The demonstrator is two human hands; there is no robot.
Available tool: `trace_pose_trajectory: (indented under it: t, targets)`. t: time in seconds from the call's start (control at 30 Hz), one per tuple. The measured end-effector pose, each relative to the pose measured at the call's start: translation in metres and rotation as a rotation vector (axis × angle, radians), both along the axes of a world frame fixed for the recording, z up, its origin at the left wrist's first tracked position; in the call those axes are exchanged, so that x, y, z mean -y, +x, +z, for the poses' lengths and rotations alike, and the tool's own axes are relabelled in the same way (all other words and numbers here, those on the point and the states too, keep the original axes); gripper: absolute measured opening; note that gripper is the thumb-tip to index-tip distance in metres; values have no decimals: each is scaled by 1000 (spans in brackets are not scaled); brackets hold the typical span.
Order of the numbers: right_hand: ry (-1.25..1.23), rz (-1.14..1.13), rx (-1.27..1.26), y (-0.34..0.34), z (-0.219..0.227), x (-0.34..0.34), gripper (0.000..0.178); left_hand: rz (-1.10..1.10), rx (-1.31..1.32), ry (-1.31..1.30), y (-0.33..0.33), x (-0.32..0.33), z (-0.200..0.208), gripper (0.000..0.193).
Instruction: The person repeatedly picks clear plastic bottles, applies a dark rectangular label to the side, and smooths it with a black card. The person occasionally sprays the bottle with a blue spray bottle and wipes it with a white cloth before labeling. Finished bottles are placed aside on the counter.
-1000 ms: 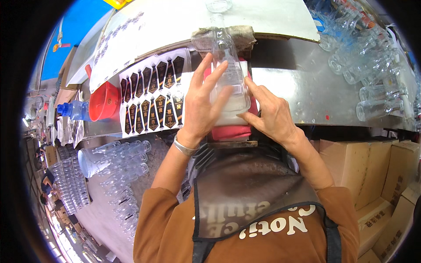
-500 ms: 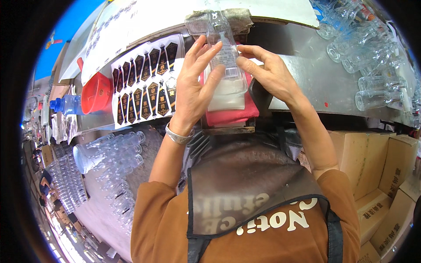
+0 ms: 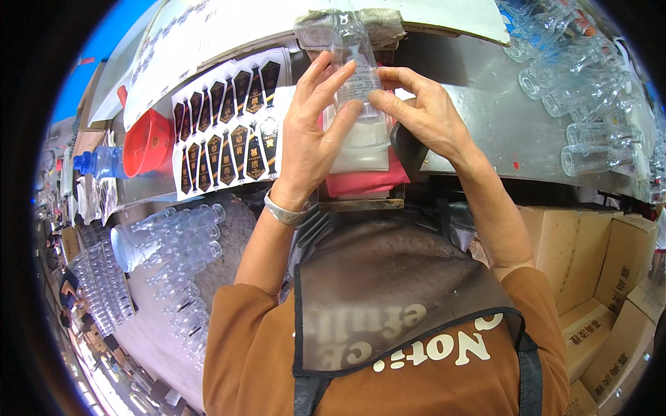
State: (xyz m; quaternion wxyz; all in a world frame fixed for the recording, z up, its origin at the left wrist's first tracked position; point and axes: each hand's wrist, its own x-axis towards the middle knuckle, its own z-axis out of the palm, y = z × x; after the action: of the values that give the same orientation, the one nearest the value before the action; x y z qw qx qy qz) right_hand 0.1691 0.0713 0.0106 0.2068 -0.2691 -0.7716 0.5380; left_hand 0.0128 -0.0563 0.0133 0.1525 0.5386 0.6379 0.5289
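Note:
A clear glass bottle [image 3: 360,133] lies on its side, its neck pointing away from me and bearing small white print. Fine printed text shows through its body. Under it are a white cloth pad [image 3: 361,161] and a folded pink cloth [image 3: 368,183]; the neck end passes over a folded grey cloth [image 3: 318,31]. My left hand [image 3: 310,135] holds the bottle's left side, fingers along it and thumb over the near part. From the right, my right hand [image 3: 429,118] grips it between thumb and forefinger. The other right fingers are partly hidden.
A sheet of black tie-shaped labels [image 3: 225,125] lies at left, beside a red plastic scoop [image 3: 148,144] and a blue-capped bottle [image 3: 104,162]. Several glass bottles [image 3: 600,159] lie on the metal table at right; more glassware [image 3: 184,236] stands lower left. Cardboard boxes [image 3: 576,249] are at lower right.
My right thumb has shifted inward over the bottle's body. The printed text looks slightly turned, and the barcode on it shows less plainly. My left hand stays nearly in place.

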Motion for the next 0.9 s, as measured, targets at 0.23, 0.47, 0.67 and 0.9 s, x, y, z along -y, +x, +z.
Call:
trace_pose_trajectory:
  t: [0.23,0.47,0.67,0.9]
  targets:
    - [-319,-22,-157,8,-9,-12,45,11,-9,-14,1,0,2,47]
    - [-704,-250,-458,19,-14,-20,30,17,-45,-13,2,-1,2,48]
    - [-33,-172,-230,6,8,-21,31,3,-96,-36,0,0,1,47]
    - [362,-118,-223,-10,32,-31,30,21,-38,-24,3,-1,5,52]
